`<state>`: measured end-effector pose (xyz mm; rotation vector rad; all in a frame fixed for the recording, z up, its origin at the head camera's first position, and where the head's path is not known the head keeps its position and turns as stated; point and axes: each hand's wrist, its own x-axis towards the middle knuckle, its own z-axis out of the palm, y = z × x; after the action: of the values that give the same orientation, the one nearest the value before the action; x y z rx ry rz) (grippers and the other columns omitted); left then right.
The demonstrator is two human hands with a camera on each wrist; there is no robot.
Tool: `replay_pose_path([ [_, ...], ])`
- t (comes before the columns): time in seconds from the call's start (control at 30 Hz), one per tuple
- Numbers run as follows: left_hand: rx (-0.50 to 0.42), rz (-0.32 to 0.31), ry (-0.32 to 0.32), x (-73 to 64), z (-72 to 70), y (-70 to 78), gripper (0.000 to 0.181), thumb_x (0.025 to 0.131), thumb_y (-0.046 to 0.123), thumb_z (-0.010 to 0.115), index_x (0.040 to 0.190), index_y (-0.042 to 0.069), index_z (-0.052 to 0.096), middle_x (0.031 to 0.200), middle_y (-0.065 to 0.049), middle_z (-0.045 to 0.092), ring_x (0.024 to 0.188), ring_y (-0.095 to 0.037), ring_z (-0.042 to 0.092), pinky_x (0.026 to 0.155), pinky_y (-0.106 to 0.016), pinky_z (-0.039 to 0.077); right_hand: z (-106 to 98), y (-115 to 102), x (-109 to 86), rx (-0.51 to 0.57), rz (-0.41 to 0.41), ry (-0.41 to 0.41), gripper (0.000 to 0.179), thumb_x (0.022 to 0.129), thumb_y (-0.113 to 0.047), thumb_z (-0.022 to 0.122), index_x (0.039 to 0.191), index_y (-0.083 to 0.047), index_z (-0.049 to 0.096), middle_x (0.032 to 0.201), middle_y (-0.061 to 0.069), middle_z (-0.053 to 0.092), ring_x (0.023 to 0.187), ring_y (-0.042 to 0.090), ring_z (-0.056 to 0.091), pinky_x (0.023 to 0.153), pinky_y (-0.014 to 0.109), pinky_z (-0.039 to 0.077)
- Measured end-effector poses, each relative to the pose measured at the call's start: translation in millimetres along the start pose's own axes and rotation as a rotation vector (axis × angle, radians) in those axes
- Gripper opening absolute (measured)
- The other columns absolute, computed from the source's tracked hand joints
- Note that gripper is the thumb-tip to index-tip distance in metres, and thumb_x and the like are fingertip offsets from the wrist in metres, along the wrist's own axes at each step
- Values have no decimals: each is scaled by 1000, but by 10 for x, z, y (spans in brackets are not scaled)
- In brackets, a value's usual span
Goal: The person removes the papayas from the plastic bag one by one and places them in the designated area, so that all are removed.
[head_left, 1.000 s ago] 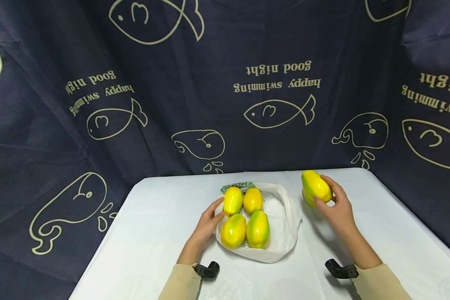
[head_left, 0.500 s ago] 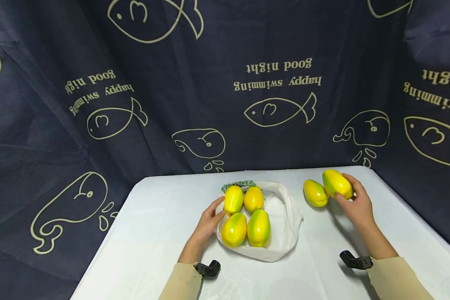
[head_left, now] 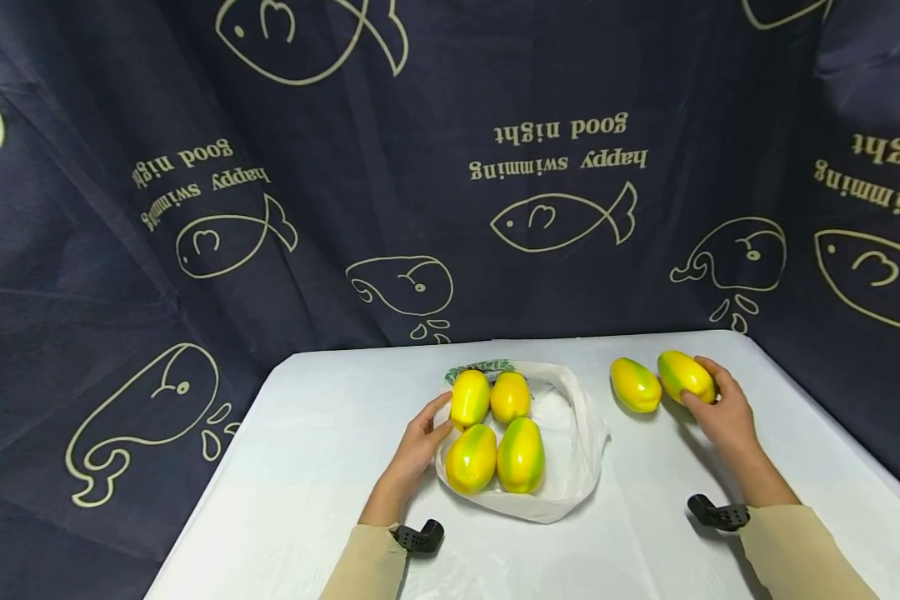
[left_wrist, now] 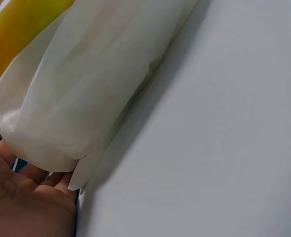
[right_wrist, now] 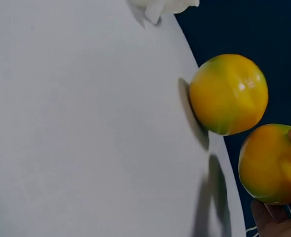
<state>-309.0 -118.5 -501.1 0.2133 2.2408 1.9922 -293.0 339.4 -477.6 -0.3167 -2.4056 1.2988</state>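
Note:
A white plastic bag (head_left: 562, 454) lies opened wide on the table, with several yellow-green papayas (head_left: 521, 456) inside. At its left rim my left hand (head_left: 414, 450) holds the edge; in the left wrist view the bag's rim (left_wrist: 41, 148) passes between thumb and fingers. To the right of the bag, my right hand (head_left: 727, 412) grips a papaya (head_left: 685, 377), thumb on the near side and fingers on the far side. Another papaya (head_left: 635, 385) lies on the table just left of it. Whether the gripped papaya touches the tabletop, I cannot tell.
The table (head_left: 307, 467) has a white cover, and its far edge runs behind the bag and papayas. A dark blue curtain (head_left: 420, 167) with fish and whale drawings hangs behind it. Both wrists carry black bands (head_left: 420, 537).
My right hand has carried its papaya to the right and lowered it beside the other papaya, which was hidden behind it at first. My left hand has stayed at the bag's rim.

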Motion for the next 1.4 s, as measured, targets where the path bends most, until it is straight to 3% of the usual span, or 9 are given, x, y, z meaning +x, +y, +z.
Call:
replay_pose_path([
  [0.07, 2, -2, 0, 4, -2, -5, 52, 99, 15, 56, 149, 24, 47, 166, -5, 27, 157, -32, 8, 128, -54, 6, 13, 21, 10, 3, 9, -14, 67, 94, -12, 56, 155, -6, 30, 155, 31, 34, 138, 51, 34, 111, 65, 30],
  [0.37, 8, -12, 2, 2, -12, -8, 51, 99, 16, 57, 148, 26, 49, 166, -4, 27, 157, -31, 9, 128, -54, 7, 51, 110, 46, 3, 93, -62, 69, 96, -13, 54, 158, -7, 24, 160, 30, 25, 145, 54, 25, 118, 68, 22],
  [0.67, 15, -10, 7, 8, -10, -9, 51, 99, 15, 57, 149, 25, 48, 166, -5, 26, 157, -32, 9, 128, -54, 8, 60, 176, 57, 7, 92, -73, 68, 97, -12, 53, 158, -6, 23, 161, 30, 23, 146, 54, 23, 119, 68, 20],
  [0.9, 10, -18, 8, 2, -5, -5, 51, 99, 15, 56, 148, 27, 49, 166, -4, 26, 157, -32, 9, 128, -53, 7, 40, 148, 44, -22, 55, -72, 67, 98, -13, 53, 157, -4, 23, 158, 34, 24, 144, 56, 23, 118, 69, 19],
  [1.13, 19, -15, 13, -6, -6, -1, 51, 99, 15, 56, 148, 26, 49, 166, -5, 27, 157, -34, 10, 128, -55, 8, -11, 81, 20, -102, 2, -49, 65, 99, -20, 55, 157, -8, 27, 152, 37, 28, 135, 58, 28, 110, 72, 26],
  [1.4, 9, -8, 9, -4, -11, -10, 51, 99, 14, 56, 148, 25, 49, 166, -5, 28, 157, -34, 10, 128, -54, 8, -58, -23, -43, -153, -122, -16, 62, 97, -20, 58, 154, -9, 35, 158, 31, 25, 137, 58, 24, 107, 73, 26],
])
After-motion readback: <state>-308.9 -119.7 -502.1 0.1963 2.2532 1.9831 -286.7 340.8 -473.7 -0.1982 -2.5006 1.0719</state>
